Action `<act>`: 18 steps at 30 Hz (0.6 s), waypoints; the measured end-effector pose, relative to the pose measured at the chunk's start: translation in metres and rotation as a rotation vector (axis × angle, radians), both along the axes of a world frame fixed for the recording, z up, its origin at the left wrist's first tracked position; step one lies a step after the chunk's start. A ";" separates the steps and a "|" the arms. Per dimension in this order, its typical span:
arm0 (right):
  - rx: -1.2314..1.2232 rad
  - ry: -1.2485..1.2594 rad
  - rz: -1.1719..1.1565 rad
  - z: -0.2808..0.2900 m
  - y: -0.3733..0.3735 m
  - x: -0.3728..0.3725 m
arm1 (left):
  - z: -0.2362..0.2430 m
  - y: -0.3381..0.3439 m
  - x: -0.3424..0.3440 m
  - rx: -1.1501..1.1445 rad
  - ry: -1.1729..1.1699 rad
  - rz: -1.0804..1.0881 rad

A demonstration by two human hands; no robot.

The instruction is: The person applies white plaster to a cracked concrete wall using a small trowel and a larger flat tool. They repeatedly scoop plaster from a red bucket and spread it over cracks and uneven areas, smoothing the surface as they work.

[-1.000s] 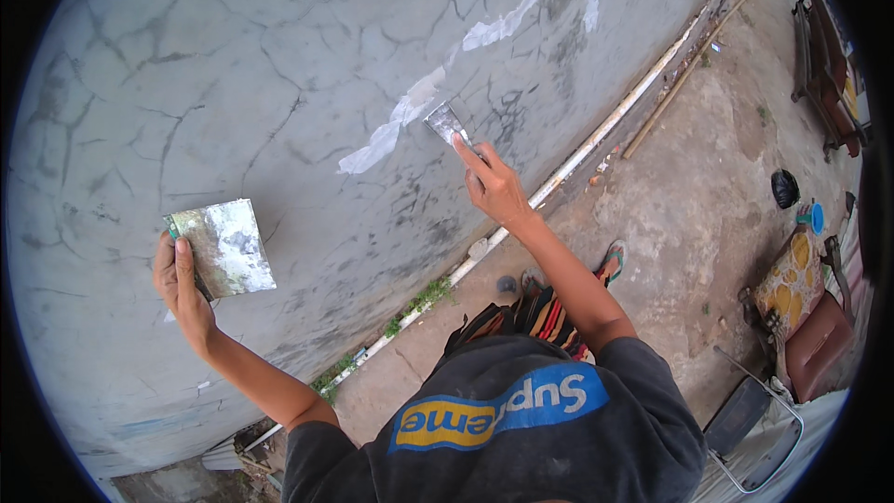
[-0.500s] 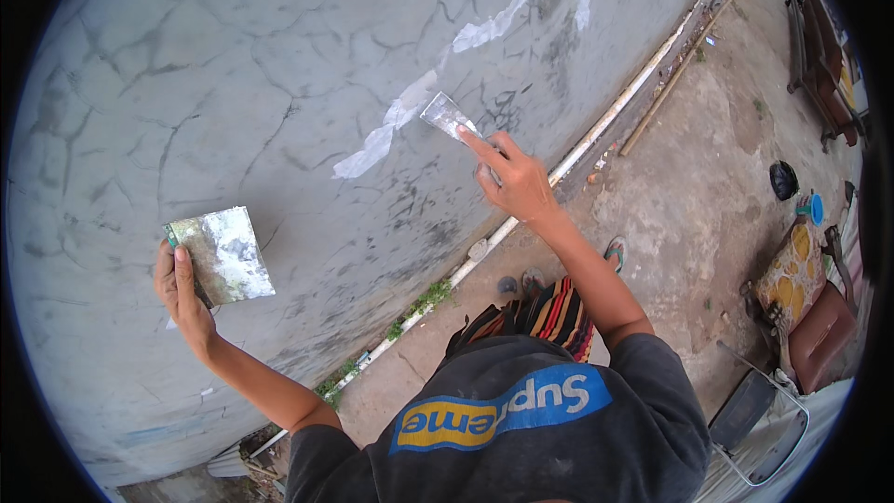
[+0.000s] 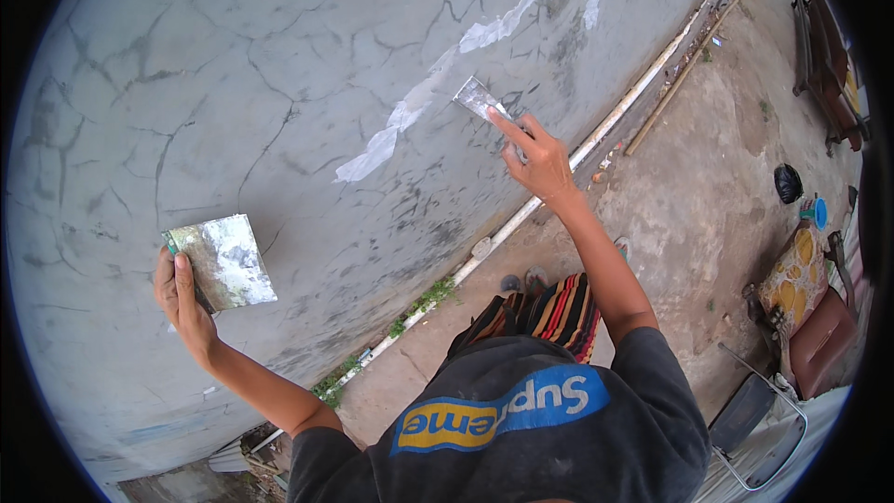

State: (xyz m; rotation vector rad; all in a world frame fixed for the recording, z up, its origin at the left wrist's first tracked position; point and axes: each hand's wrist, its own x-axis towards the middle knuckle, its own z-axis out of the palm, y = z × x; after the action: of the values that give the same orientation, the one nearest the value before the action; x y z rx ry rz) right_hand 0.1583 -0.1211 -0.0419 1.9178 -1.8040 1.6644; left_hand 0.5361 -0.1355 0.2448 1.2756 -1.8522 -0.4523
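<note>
The right hand point(image 3: 543, 166) keeps a narrow grip around a small scraper point(image 3: 475, 97), just beside the pale strip point(image 3: 407, 114) on the cracked wall point(image 3: 307, 37); whether the blade touches is unclear, but too steep an angle could gouge that strip. The left hand point(image 3: 186, 303) holds a broad metal blade point(image 3: 222, 265) by its green-edged side, low near the wall, so a tipping wrist might shed its white paste.

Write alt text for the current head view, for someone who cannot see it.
A person's right hand holds a narrow scraper before a cracked grey wall with pale streaks; the left hand holds a wider, white-smeared blade.
</note>
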 end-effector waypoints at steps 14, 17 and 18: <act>0.002 -0.082 0.130 -0.016 -0.013 0.010 | -0.001 -0.001 -0.003 0.025 0.044 -0.027; 0.034 -0.125 0.131 0.001 0.006 0.010 | 0.000 0.002 -0.005 0.019 0.036 -0.024; 0.013 -0.176 0.102 0.014 0.010 0.012 | -0.001 0.002 -0.006 0.024 0.042 -0.019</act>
State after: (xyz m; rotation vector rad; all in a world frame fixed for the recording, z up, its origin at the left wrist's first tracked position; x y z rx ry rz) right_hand 0.1704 -0.1111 -0.0284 1.9557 -1.8064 1.9148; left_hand 0.5305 -0.1336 0.2438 1.2566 -1.8300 -0.5089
